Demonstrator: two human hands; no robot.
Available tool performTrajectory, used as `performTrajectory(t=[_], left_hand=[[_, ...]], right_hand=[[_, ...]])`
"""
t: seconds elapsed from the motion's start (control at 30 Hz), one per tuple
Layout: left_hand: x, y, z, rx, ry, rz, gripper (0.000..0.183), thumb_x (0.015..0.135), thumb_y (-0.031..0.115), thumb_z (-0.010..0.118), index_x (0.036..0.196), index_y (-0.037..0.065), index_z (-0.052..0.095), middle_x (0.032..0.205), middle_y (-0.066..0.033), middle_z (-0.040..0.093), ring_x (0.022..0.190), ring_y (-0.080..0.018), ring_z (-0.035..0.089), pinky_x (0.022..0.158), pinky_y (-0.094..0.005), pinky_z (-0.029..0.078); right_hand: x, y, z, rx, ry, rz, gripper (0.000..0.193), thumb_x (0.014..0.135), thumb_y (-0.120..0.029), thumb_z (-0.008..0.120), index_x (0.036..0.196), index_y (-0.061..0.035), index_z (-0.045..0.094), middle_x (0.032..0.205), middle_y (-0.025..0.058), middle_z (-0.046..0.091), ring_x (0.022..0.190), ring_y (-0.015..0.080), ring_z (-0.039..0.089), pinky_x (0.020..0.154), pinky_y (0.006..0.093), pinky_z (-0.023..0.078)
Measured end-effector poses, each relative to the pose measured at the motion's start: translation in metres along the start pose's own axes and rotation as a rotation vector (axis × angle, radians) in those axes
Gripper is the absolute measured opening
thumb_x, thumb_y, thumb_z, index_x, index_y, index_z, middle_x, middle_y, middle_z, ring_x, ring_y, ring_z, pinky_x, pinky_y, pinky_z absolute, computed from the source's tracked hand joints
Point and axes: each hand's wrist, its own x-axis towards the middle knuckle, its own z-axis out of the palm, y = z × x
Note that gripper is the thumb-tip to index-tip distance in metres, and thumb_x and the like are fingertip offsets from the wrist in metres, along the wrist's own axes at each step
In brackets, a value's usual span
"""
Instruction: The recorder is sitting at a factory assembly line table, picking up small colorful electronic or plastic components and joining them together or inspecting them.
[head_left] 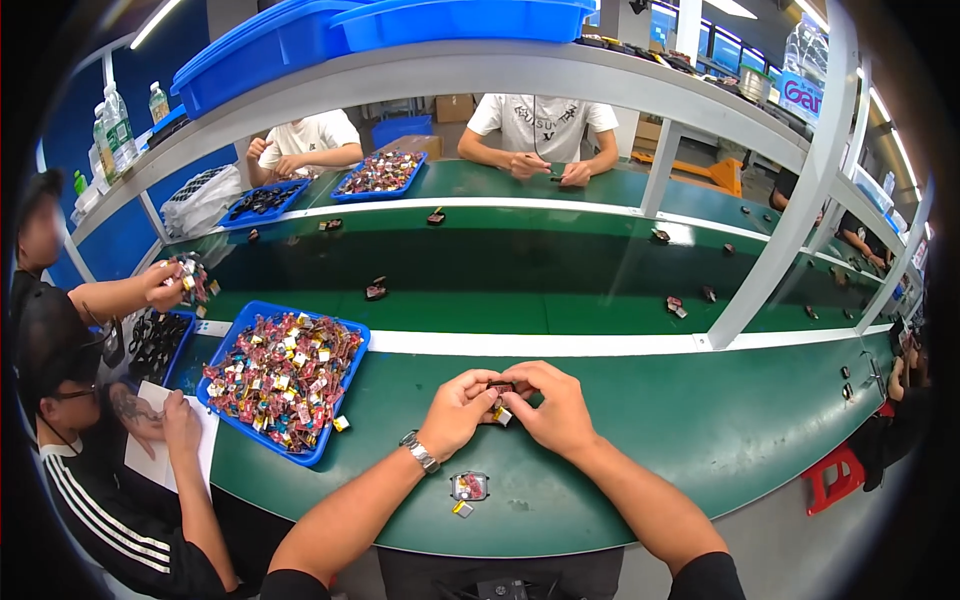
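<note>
Between the fingertips of my left hand (pixel 461 405) and my right hand (pixel 550 408) is a small dark watch case (pixel 500 388) with reddish parts inside. A small yellow and silver battery cell (pixel 502 414) hangs below it. Both hands are closed on the case, just above the green bench, and the fingers hide part of it. Nearer to me, a square, clear-looking watch case (pixel 469 486) with a red circuit board lies on the bench. Its yellow-edged battery cell (pixel 462 509) rests beside it.
A blue tray (pixel 361 345) heaped with red boards and cells stands at left. Beside it a person (pixel 75 440) writes on paper; another hand (pixel 163 287) holds a bunch of parts. Beyond a white rail (pixel 520 344), small assemblies lie on a green conveyor belt (pixel 560 300). A shelf (pixel 460 75) spans overhead.
</note>
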Motion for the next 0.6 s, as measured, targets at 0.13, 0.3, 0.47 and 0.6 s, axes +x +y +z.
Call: performTrajectory(t=[0.13,0.3,0.47,0.6], left_hand=[[-0.004,-0.001,-0.003,0.110,0.001,0.088,0.025,0.099,0.009,0.056,0.123,0.000,0.056,0.114,-0.0109,0.067,0.100,-0.0136,0.065,0.078,-0.0267,0.055],[0.014,-0.025,0.014,0.143,-0.027,0.180,0.023,0.101,0.007,0.051,0.122,-0.002,0.055,0.111,-0.0093,0.067,0.099,-0.0121,0.063,0.080,-0.0274,0.054],[0.006,-0.011,0.010,0.173,-0.010,0.104,0.026,0.101,0.007,0.051,0.126,0.000,0.052,0.115,-0.0102,0.065,0.099,-0.0126,0.064,0.080,-0.0281,0.055],[0.012,-0.009,0.017,0.021,0.088,0.135,0.038,0.100,0.008,0.052,0.137,0.003,0.044,0.126,-0.0132,0.060,0.101,-0.0152,0.064,0.082,-0.0302,0.057]], right_hand=[[0.001,0.004,0.011,0.048,0.025,0.157,0.019,0.077,-0.004,0.077,0.095,-0.0018,0.071,0.086,0.0088,0.067,0.068,0.0146,0.065,0.064,0.0260,0.053],[-0.005,0.007,-0.008,0.084,0.056,0.236,0.015,0.077,0.005,0.073,0.091,0.0014,0.068,0.088,0.0071,0.065,0.072,0.0116,0.065,0.065,0.0232,0.052],[0.000,0.011,0.003,0.175,0.028,0.297,0.015,0.078,0.007,0.070,0.092,0.0025,0.067,0.088,0.0065,0.065,0.074,0.0102,0.063,0.066,0.0226,0.052],[0.026,0.047,-0.013,0.378,-0.012,0.300,0.014,0.082,0.005,0.069,0.095,0.0022,0.065,0.087,0.0084,0.068,0.077,0.0110,0.064,0.068,0.0239,0.053]])
